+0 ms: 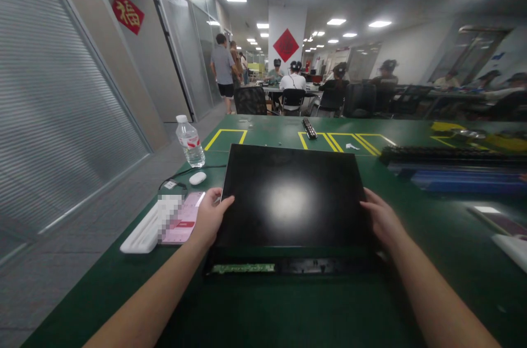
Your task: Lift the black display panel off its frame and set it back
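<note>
A flat black display panel (263, 200) with a glossy, light-reflecting face is held between both hands, tilted up over the table. My left hand (211, 213) grips its left edge, thumb on the front face. At the right edge, my right hand (381, 216) is closed on the panel the same way; the fingers behind it are hidden. Just below the panel's near edge shows a black frame (313, 267) lying on the table, with a green circuit board (242, 268) along its near left side. The rest of that frame is covered by the panel.
On the green table (272, 309), a water bottle (190, 142), a white earbud case (197, 178), a pink-screened phone (183, 222) and a white tray-like object (142, 233) stand left. A dark strip (309, 129) lies behind. Blue and black parts (465, 180) lie right. People sit farther back.
</note>
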`<state>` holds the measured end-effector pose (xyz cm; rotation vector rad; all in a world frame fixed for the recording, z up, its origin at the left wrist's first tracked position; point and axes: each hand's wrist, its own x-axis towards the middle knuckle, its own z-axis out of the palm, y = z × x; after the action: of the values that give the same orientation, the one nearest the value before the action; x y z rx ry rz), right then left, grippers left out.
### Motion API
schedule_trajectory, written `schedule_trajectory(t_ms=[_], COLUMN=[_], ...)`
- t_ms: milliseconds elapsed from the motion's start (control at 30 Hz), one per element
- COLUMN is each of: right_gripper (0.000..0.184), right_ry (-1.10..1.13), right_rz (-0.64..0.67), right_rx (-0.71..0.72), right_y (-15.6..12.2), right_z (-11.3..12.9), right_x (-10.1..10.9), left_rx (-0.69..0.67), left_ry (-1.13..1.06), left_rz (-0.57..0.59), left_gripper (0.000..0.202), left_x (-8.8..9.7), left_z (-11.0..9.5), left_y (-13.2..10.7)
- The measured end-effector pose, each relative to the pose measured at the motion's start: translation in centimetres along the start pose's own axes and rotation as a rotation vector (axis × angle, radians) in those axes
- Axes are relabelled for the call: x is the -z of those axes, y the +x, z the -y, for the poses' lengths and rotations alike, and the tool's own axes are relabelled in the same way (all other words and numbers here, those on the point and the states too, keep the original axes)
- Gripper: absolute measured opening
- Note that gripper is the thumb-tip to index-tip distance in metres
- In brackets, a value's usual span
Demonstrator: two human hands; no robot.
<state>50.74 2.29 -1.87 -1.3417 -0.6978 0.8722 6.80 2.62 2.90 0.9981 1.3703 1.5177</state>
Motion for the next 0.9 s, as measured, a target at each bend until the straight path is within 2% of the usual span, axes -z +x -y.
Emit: schedule_trajectory(t_ms=[167, 233, 300, 433, 500, 667, 800, 900], right_gripper=[0.058, 0.061, 0.061, 0.062, 0.059, 0.060, 0.057, 0.056], right_ry=[0.042, 0.051, 0.054, 0.048, 0.050, 0.026, -0.080, -0.074], right_rz=[0.038, 0.049, 0.003, -0.004, 0.014, 0.030, -0.010, -0.035], right_rx=[-0.039, -0.052, -0.035, -0.066, -0.098, -0.121, -0.042, -0.028], right_y=[-0.2, 0.0, 0.0, -0.8, -1.4, -1.7, -1.2, -0.9], right_z=[-1.3, -2.2, -2.7, -2.2, -1.6, -1.4, -1.6, -1.7], right_x=[0.2, 0.5, 0.7, 0.6, 0.4, 0.4, 1.0, 1.3], left_rx=[0.027, 0.153, 0.268, 0.321, 0.357, 0.354, 0.283, 0.252], left_ry=[-0.101, -0.175, -0.239, -0.256, -0.246, -0.258, -0.251, -0.249], left_rz=[0.062, 0.088, 0.127, 0.109, 0.143, 0.207, 0.246, 0.260], left_gripper=[0.048, 0.061, 0.073, 0.085, 0.091, 0.096, 0.102, 0.105], left_x=[1.3, 2.1, 2.7, 3.6, 3.6, 3.2, 2.8, 2.8], left_z=[0.1, 0.7, 1.3, 1.4, 1.0, 0.2, 0.6, 1.2], left_y=[-1.1, -1.2, -1.2, -1.5, -1.8, -2.6, -2.8, -2.7])
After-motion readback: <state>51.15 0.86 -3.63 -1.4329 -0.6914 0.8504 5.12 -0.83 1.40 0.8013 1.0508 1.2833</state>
